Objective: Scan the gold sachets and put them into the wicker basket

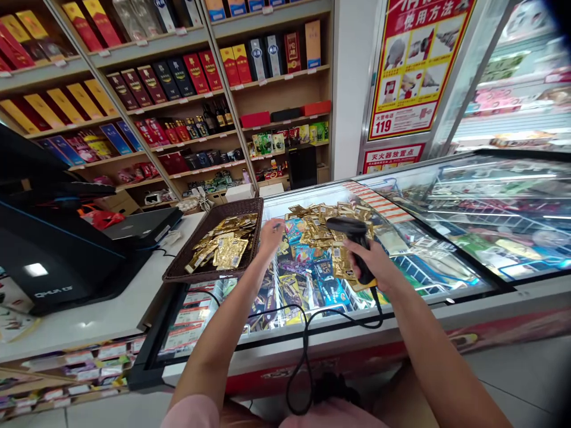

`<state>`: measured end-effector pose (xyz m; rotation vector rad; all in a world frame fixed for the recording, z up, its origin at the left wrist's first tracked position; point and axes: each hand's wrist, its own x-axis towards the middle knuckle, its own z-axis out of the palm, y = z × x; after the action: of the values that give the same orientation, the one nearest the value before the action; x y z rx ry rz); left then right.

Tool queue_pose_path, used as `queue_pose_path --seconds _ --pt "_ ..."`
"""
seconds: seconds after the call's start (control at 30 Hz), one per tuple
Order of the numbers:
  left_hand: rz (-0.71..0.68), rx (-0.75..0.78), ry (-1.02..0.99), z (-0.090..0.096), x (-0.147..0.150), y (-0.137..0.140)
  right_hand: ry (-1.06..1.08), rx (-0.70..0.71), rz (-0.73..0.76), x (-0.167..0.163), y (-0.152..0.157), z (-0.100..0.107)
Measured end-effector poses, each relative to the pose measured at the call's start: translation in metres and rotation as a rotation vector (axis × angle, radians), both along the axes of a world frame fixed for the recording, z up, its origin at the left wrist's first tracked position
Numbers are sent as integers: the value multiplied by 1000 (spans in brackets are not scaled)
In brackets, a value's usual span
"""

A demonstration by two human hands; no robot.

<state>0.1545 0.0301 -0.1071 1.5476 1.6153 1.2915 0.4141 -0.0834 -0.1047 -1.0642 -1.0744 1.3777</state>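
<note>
My right hand is wrapped round the grip of a black handheld barcode scanner, whose head points left above a pile of gold foil packets. The packets lie loose on the glass top of a chest freezer. My left hand is raised between that pile and a brown woven basket. Its fingers look loosely bent and apart, and I make out no packet in them. More gold packets lie inside the basket. The scanner's black cable loops down past the freezer's front edge.
A black checkout terminal stands on the white counter at left. Behind are shelves of boxed bottles. Colourful frozen goods show through the freezer glass. Another freezer section extends right, below a red fire-safety poster.
</note>
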Motion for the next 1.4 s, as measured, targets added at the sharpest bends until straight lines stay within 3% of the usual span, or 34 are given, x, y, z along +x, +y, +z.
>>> queue_pose_path --seconds 0.17,0.3,0.43,0.57,0.73,0.9,1.03,1.23,1.4 --pt "-333 -276 217 -30 72 -27 44 -50 -187 31 -5 -3" --pt "-332 -316 415 -45 108 -45 36 -63 -216 37 -10 -5" --pt "-336 -323 499 -48 120 -49 15 -62 -200 34 -9 -6" --pt "-350 -330 438 -49 104 -43 21 -48 -178 29 -7 -6" --pt "-266 -272 272 -45 54 -30 18 -30 -117 22 -9 -7" --pt "-86 -118 137 -24 -3 -19 -37 0 -15 5 -10 -6" --pt "-47 -43 78 -8 -35 -21 -78 16 96 -17 -13 4" --pt "-51 0 29 -2 -57 -32 -174 92 259 -50 -18 19" --pt "-67 -3 3 -4 -63 -39 -180 102 307 -64 -18 20"
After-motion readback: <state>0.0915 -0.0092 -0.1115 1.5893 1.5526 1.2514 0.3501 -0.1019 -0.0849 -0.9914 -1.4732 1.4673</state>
